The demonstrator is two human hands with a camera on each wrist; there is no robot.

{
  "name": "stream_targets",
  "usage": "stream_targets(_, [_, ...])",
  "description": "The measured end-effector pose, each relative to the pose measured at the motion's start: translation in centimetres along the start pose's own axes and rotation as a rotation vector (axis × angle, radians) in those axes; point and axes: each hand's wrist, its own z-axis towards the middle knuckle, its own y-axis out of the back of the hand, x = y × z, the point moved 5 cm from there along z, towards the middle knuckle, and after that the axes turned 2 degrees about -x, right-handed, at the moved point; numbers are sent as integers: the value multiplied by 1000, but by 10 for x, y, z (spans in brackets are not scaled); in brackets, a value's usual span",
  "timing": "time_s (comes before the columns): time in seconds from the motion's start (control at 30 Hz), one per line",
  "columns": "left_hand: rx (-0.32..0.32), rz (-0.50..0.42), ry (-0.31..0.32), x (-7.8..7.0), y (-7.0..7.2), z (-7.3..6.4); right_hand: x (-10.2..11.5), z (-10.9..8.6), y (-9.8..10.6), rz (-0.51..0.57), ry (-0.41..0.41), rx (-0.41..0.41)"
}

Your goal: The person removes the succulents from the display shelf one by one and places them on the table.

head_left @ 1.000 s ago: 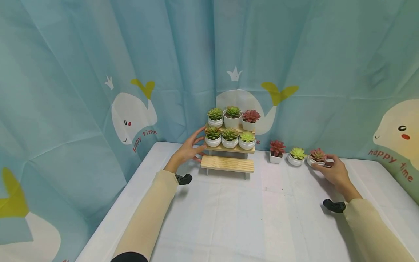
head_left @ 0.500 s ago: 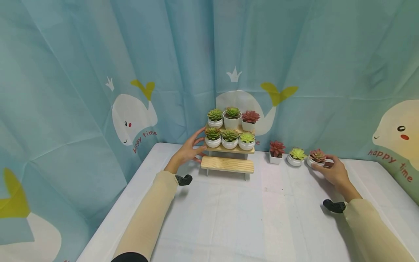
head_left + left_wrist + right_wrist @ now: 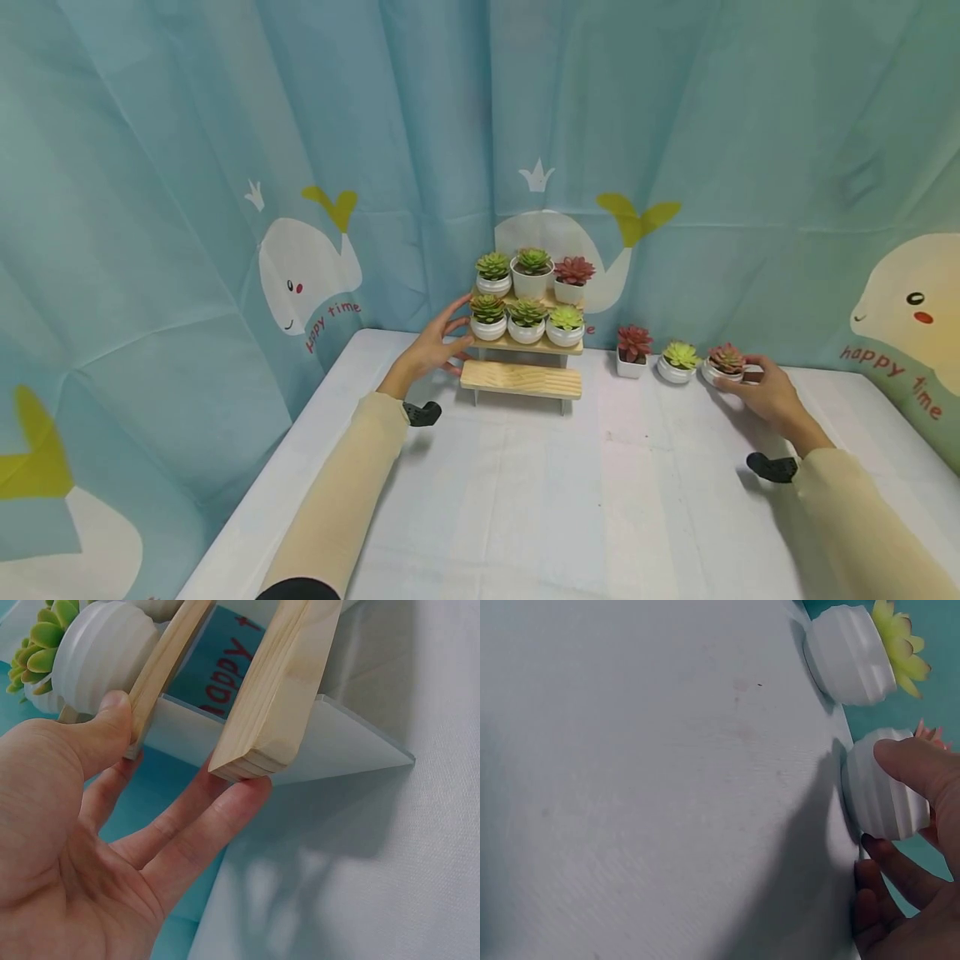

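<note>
A three-tier wooden stand [image 3: 521, 377] bears small potted succulents on its upper two tiers; the lowest board is bare. At the stand's left end is my left hand [image 3: 423, 350]. In the left wrist view, its thumb [image 3: 112, 720] and index finger hold the end of the middle board, and other fingertips touch the lowest board's end. Off to the right, my right hand [image 3: 772, 400] holds a pinkish-red succulent in a round white pot [image 3: 722, 372], which stands on the table. In the right wrist view, the thumb presses on the pot's ribbed side.
Left of the held pot stand a yellow-green succulent [image 3: 679, 357] in a round pot and a dark red succulent [image 3: 633, 343] in a square pot. A blue whale-print curtain [image 3: 435, 125] hangs behind the table [image 3: 547, 500], which has a white cover.
My right wrist has shifted slightly to the right while the fingers stay on the pot. The left hand keeps its place at the stand, and the head view tilts a little.
</note>
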Motion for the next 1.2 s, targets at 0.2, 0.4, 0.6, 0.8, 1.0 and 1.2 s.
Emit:
stream_targets(0.2, [6,-17,12,1,-2,0,-1,0,3,-45,-7,62])
stream_targets(0.4, [1,-15,20,3,-2,0,4,-1,10,-85,2,179])
stream_targets(0.6, [7,-11,20,5,-2,0,13,-6,20,-144,41,259])
stream_targets(0.8, [9,-12,11,3,-1,-1,29,-11,36,-200,141,255])
stream_targets(1.0, [5,-11,5,1,0,-3,43,-14,50,-253,206,248])
stream_targets(1.2, [3,-5,1,-1,0,-4,54,-15,61,-291,287,187])
